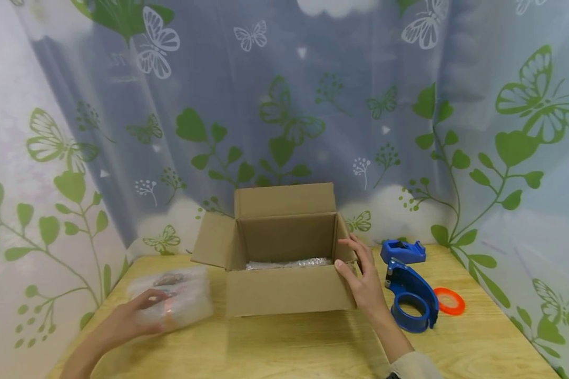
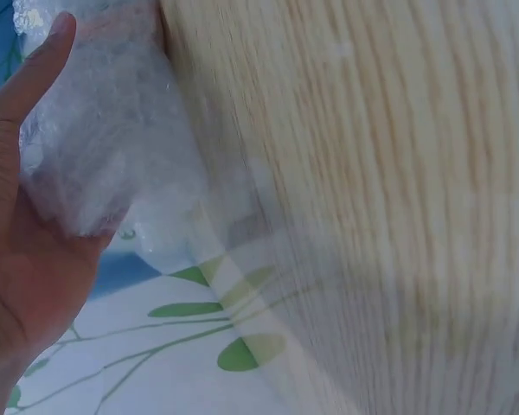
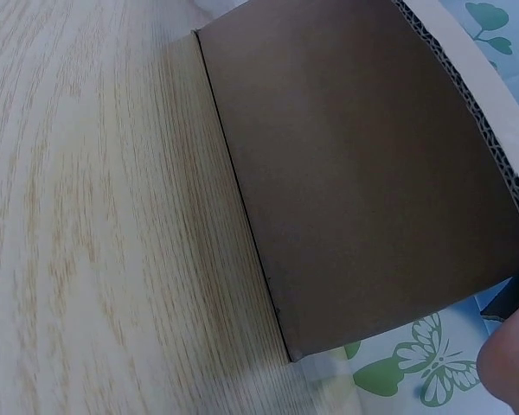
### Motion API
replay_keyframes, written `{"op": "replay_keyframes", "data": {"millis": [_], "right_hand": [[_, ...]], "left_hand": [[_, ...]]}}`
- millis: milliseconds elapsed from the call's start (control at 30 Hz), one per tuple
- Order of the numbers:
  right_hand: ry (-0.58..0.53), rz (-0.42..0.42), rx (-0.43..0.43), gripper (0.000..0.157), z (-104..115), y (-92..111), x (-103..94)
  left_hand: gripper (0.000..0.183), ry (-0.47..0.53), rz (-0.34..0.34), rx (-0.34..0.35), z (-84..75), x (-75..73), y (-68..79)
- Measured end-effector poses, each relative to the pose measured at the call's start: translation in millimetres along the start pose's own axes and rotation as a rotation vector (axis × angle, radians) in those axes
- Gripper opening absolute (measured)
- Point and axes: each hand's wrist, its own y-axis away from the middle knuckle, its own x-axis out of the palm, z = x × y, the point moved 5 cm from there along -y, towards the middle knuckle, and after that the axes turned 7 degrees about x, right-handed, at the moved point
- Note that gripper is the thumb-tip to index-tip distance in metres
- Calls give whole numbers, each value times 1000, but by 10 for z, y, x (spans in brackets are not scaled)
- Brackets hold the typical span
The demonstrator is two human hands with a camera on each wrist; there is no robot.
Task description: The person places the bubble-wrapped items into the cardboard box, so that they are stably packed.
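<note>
My left hand (image 1: 131, 317) grips the near left corner of a bubble-wrapped package (image 1: 192, 300) on the left of the table. In the left wrist view the thumb lies along one side of the clear bubble wrap (image 2: 112, 130), and the other fingers are hidden beneath it. Something reddish shows faintly through the wrapping. My right hand (image 1: 369, 287) holds the right side of an open cardboard box (image 1: 289, 295), thumb at the front corner and fingers over the side. Inside the box lies more bubble wrap (image 1: 289, 264). The right wrist view shows the box's brown outer face (image 3: 363, 173).
Right of the box are a blue tape dispenser (image 1: 408, 252), a blue handheld tape gun (image 1: 419, 292) and an orange-red tape roll (image 1: 450, 301). The box's back flap (image 1: 284, 201) stands up and its left flap (image 1: 214, 239) spreads outward. A patterned curtain (image 1: 284, 105) hangs behind the wooden table (image 1: 284, 352).
</note>
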Motion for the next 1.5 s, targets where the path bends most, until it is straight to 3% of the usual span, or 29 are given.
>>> {"op": "replay_keyframes", "data": {"millis": [167,400,500,667,833,1033,1333,1500], "right_hand": [[1,-2,-5,45,-8,-4,-12],[-3,1,-1,45,-24,-4,-4],[3,0,-5,45,-22,-2,-4],[4,-2,-1,44,-28,9,-14],[1,-4,2,44,-32,9,-22],[-15,6,-17,45,-16,5,3],[-28,23,-5,45,0,24,22],[-19,17,-7,44,19,24,7]], "left_hand": [[75,-45,-18,50,-67,56,-65],[64,-37,-23,112,-185,73,-41],[62,-6,3,91,-184,69,-8],[60,11,13,-18,-145,-13,64],[62,13,5,-74,-225,-247,109],[63,11,30,-162,-338,-684,167],[64,-23,-39,-144,-541,-1252,168],[69,13,-85,-144,-762,-1523,56]]}}
